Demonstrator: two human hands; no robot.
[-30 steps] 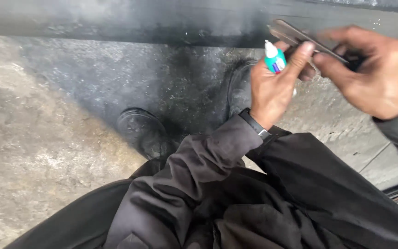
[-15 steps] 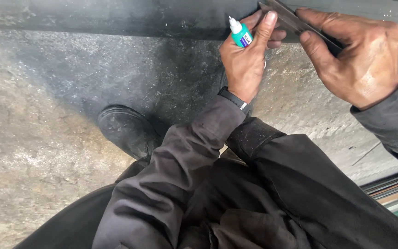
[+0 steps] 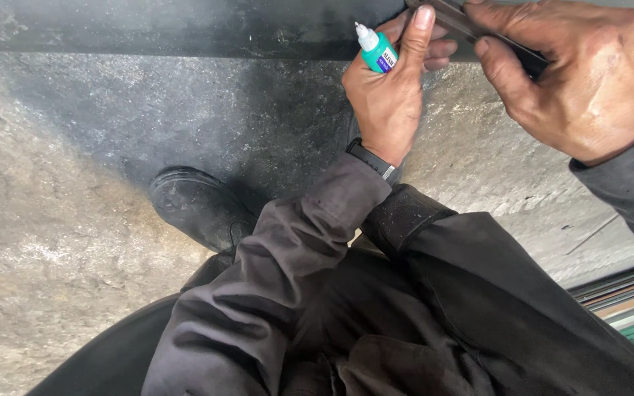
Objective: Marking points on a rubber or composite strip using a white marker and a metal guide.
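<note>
**Small bottle and flat strip held together over concrete**

Risks, as judged from this view:
- The left hand does 2 jobs at once. It keeps a small green bottle with a white nozzle tucked in the palm, nozzle up, while its fingertips steady a thin dark flat strip. With the grip split this way, the bottle could slip and drop to the concrete floor.
- I cannot tell whether the nozzle is capped. If open, a squeeze from the curled fingers could push liquid onto skin or the strip.
- The strip's far end leaves the top edge of the view, so its length and balance are unknown. It may twist between the 2 hands.

Pose:
- Left hand: closed around the bottle, wrist raised, dark sleeve bent at the elbow, a black watch band at the wrist.
- Right hand: closed over the strip from above, thumb and fingers pinching it, knuckles towards the camera.
- Both hands meet high in view, in front of a dark ledge. A black boot stands below.
</note>
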